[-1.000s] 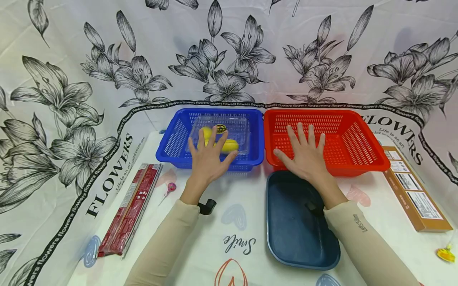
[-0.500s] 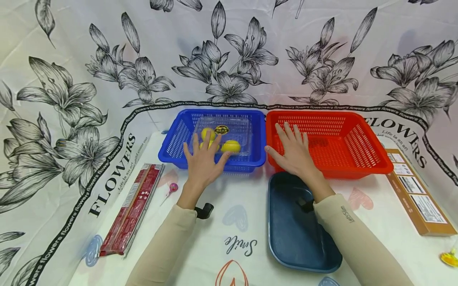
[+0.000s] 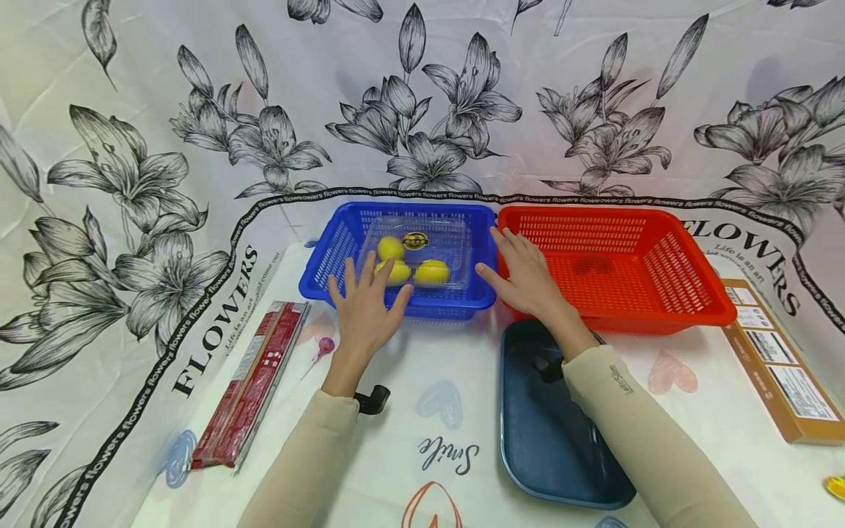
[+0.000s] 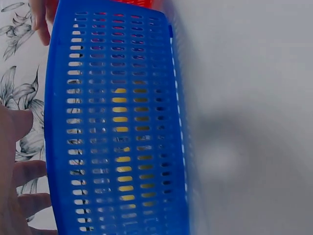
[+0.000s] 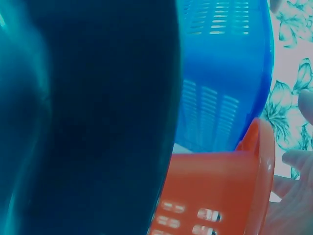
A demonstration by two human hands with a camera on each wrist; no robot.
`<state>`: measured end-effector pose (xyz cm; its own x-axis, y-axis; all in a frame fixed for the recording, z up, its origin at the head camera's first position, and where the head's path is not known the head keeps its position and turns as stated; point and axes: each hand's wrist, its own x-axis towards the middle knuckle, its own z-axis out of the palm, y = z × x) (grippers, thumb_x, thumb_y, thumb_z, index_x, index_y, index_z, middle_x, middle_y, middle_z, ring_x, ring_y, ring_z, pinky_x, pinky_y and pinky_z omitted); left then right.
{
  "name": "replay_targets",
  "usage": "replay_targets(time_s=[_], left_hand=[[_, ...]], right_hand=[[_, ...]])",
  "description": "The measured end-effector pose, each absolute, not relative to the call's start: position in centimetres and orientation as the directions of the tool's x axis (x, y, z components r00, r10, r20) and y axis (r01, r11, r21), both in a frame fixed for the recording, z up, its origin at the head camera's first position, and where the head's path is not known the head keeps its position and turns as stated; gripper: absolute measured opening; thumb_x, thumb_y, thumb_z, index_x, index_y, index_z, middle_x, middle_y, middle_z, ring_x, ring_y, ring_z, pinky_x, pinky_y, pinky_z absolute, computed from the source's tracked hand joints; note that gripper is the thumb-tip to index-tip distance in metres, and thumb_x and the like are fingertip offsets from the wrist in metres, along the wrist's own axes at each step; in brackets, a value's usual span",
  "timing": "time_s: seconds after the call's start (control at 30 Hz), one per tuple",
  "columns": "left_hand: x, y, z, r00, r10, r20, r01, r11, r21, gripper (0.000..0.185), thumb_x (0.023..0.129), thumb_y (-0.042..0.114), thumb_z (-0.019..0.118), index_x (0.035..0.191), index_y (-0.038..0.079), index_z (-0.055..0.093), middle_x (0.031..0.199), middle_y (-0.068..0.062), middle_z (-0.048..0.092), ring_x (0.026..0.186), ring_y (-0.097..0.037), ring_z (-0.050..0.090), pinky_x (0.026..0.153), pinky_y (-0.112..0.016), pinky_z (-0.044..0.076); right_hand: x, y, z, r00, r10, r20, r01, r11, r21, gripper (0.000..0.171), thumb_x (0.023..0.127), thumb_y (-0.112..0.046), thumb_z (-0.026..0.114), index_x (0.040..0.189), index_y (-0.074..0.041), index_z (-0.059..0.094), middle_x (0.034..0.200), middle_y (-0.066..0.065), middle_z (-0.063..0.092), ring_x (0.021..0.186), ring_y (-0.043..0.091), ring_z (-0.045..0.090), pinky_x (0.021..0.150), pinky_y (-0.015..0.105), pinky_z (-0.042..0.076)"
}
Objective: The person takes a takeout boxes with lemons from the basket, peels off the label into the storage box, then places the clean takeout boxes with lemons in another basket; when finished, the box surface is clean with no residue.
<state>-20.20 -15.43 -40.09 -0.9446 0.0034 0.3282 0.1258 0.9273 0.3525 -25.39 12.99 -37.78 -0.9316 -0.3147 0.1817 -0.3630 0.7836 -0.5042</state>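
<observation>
My left hand [image 3: 366, 312] hovers over the front rim of the blue basket [image 3: 462, 302], fingers spread and holding nothing. A clear plastic box [image 3: 452, 238] with a dark label lies inside that basket. In it are three yellow lemon-like fruits [image 3: 432, 272]; my fingertips partly cover one. My right hand [image 3: 524, 282] is over the left end of the red basket [image 3: 686, 271], its fingers extended and its thumb beside the blue basket's right rim. It holds nothing. In the left wrist view, yellow shows through the slots of the blue basket [image 4: 161, 122].
A dark blue tray [image 3: 548, 440] stands in front of the red basket, under my right wrist. At left lie a long red package [image 3: 254, 385] and a pink lollipop [image 3: 325, 345]. A brown box [image 3: 785, 370] lies at right, near a small yellow object [image 3: 835, 487].
My right hand has moved left from over the red basket towards the blue one. My left hand has drawn left and slightly back, uncovering more of the yellow fruits. The camera view has shifted slightly.
</observation>
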Motion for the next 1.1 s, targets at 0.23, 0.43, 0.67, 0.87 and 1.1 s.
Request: replay_targets(time_s=[0.23, 0.43, 0.67, 0.87, 1.1], left_hand=[[-20.1, -16.3, -40.8, -0.936, -0.041, 0.350, 0.094, 0.928, 0.360, 0.065, 0.102, 0.061, 0.040, 0.153, 0.021, 0.047, 0.168, -0.011, 0.030, 0.158, -0.045, 0.008, 0.119, -0.075, -0.001], [-20.0, -17.2, -41.4, -0.915, -0.084, 0.394, 0.066, 0.933, 0.354, 0.061, 0.103, 0.059, 0.041, 0.149, 0.020, 0.053, 0.166, -0.013, 0.035, 0.158, -0.046, 0.009, 0.119, -0.076, -0.002], [-19.8, -18.1, -42.0, -0.882, -0.130, 0.454, 0.065, 0.919, 0.389, 0.057, 0.102, 0.053, 0.048, 0.145, 0.017, 0.057, 0.162, -0.016, 0.040, 0.156, -0.050, 0.012, 0.117, -0.077, -0.003], [-19.8, -18.7, -42.6, -0.855, -0.172, 0.489, 0.067, 0.899, 0.433, 0.052, 0.101, 0.047, 0.054, 0.142, 0.015, 0.060, 0.159, -0.019, 0.043, 0.155, -0.051, 0.015, 0.117, -0.078, -0.002], [-19.6, -20.0, -43.1, -0.841, -0.232, 0.488, 0.025, 0.885, 0.464, 0.053, 0.101, 0.050, 0.054, 0.140, 0.015, 0.061, 0.159, -0.017, 0.044, 0.156, -0.050, 0.010, 0.116, -0.079, 0.000]], right_hand=[[-26.2, 11.7, -37.5, -0.941, -0.292, 0.171, -0.336, 0.753, -0.565, 0.082, 0.098, -0.049, 0.059, 0.163, -0.016, 0.023, 0.169, 0.019, 0.022, 0.153, 0.045, 0.020, 0.122, 0.068, 0.015], [-27.2, 10.4, -37.6, -0.944, -0.274, 0.185, -0.329, 0.732, -0.597, 0.076, 0.097, -0.041, 0.065, 0.160, -0.013, 0.032, 0.161, 0.019, 0.038, 0.143, 0.040, 0.034, 0.117, 0.062, 0.031], [-28.2, 9.2, -37.8, -0.941, -0.260, 0.217, -0.339, 0.707, -0.621, 0.067, 0.096, -0.036, 0.069, 0.154, -0.011, 0.045, 0.146, 0.020, 0.057, 0.130, 0.038, 0.044, 0.107, 0.057, 0.034], [-28.9, 8.5, -37.8, -0.946, -0.265, 0.187, -0.324, 0.734, -0.597, 0.060, 0.097, -0.034, 0.068, 0.149, -0.010, 0.051, 0.141, 0.019, 0.061, 0.127, 0.038, 0.045, 0.105, 0.060, 0.032], [-29.3, 7.3, -37.7, -0.955, -0.267, 0.130, -0.292, 0.771, -0.566, 0.057, 0.097, -0.034, 0.068, 0.146, -0.010, 0.054, 0.136, 0.020, 0.066, 0.123, 0.038, 0.045, 0.102, 0.055, 0.028]])
